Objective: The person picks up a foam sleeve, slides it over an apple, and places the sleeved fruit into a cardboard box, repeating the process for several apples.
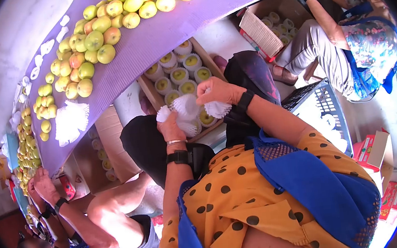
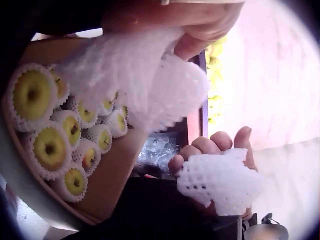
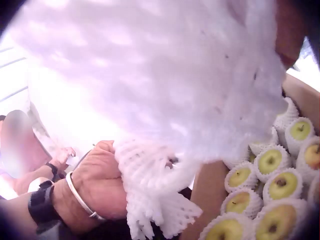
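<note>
My left hand (image 1: pixel 170 127) grips several white foam fruit nets (image 1: pixel 186 109), which hang over the open box. In the right wrist view the nets (image 3: pixel 150 185) fan out below the left hand (image 3: pixel 102 175). To its right, my right hand (image 1: pixel 221 91) has its fingers curled round another foam net (image 1: pixel 217 109). That net (image 2: pixel 217 177) lies against the palm in the left wrist view. Beneath both hands stands a cardboard box (image 1: pixel 150 91) of apples (image 1: pixel 178 74), each sitting upright in its own foam net.
A purple-covered table (image 1: pixel 151 39) bears piled bare apples (image 1: pixel 94 40) and a stack of foam nets (image 1: pixel 72 120). A dark crate (image 1: pixel 334 105) with white nets stands right. One person sits at lower left, another at upper right by an apple box (image 1: pixel 259 33).
</note>
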